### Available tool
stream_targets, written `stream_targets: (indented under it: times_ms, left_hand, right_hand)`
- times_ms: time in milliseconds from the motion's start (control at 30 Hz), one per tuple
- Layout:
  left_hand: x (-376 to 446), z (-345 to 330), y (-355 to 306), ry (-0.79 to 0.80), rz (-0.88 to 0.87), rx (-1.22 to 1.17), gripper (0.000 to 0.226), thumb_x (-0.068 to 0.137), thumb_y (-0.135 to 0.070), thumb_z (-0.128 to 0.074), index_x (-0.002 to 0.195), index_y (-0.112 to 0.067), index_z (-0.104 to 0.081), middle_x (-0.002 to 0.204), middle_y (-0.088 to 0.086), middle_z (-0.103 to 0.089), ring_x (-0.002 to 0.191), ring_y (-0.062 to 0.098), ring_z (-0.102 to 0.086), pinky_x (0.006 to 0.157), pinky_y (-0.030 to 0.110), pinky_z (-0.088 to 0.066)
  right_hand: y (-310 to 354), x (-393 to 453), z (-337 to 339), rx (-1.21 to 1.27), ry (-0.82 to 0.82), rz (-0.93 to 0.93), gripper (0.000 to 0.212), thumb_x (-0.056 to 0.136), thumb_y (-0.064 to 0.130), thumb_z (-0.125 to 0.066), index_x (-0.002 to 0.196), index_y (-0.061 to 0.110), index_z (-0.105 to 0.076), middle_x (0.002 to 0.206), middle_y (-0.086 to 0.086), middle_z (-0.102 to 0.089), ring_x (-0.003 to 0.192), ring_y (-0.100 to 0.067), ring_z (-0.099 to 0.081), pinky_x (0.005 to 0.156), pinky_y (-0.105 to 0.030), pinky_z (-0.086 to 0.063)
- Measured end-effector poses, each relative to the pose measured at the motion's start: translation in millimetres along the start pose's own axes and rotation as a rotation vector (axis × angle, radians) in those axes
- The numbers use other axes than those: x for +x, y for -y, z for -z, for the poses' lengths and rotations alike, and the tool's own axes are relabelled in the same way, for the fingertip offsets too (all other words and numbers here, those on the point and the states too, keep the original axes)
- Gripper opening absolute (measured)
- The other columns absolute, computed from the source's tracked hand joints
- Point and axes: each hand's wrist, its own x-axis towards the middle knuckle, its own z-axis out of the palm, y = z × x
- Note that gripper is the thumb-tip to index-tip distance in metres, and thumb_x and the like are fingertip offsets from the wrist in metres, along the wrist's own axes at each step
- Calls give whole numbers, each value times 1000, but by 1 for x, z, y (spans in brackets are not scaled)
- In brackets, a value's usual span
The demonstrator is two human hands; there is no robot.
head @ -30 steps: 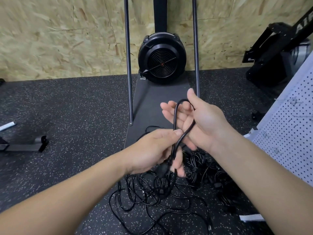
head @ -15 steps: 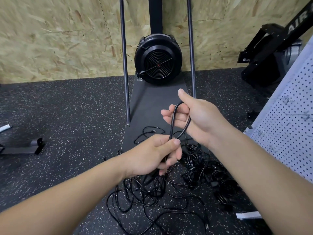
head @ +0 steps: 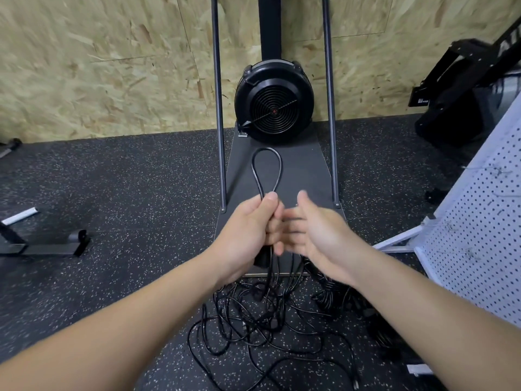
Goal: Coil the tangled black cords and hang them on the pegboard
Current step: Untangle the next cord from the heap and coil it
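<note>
Nearest, below the fingers, the tangled pile of cords point(head: 270, 328) is lying spread on the speckled floor point(head: 112, 193), with strands rising from it into the left hand point(head: 248, 227). That hand is gripping the cord point(head: 266, 170) being coiled, thumb pressed on top and fingers curled round two strands where they cross. The right hand point(head: 313, 230) is hovering just beside it, blurred, fingers loosely extended toward the left knuckles and holding nothing that can be made out; whether its fingertips are touching the left hand is unclear. Beyond the left thumb a single narrow loop is standing up and away, its long axis pointing from the fingers toward the black fan point(head: 275, 108) at the wall, its rounded end farthest out. To do this step well, I judge the right hand should be drawing slack up from the pile and laying each new turn the same length as this first loop, while the left keeps the crossing pinched so the turns are not slipping or twisting. The white pegboard point(head: 479, 221) is standing off past the right hand's little-finger side, well apart from the loop.
</note>
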Motion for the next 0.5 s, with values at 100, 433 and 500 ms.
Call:
stream_targets:
  times_ms: [100,433,500]
  left_hand:
    - [8,3,-3,-57,-10,-121,35,120,-35,-41,96,-12,-51,67,-3,-28,56,15,-29,68,34,-51]
    - [33,67,-13,-351,-9,-114,38,119,-35,-41,84,-23,-47,66,-5,-30,58,14,-23,49,24,-28]
    - [32,79,-11,-369,10,-78,37,119,-34,-41,84,-23,-47,67,-5,-29,59,14,-22,50,25,-25]
  right_hand:
    - [-18,-1,-10,-33,108,-80,65,117,56,-33,125,2,-67,104,-15,-82,102,-36,-79,113,-52,-54]
    - [-44,-13,-24,-517,429,-22,44,113,53,-52,122,14,-71,116,-2,-83,124,-19,-71,121,-47,-47]
    - [-45,-13,-17,-651,408,1,26,108,41,-66,112,17,-72,110,4,-84,112,-17,-73,117,-48,-50]
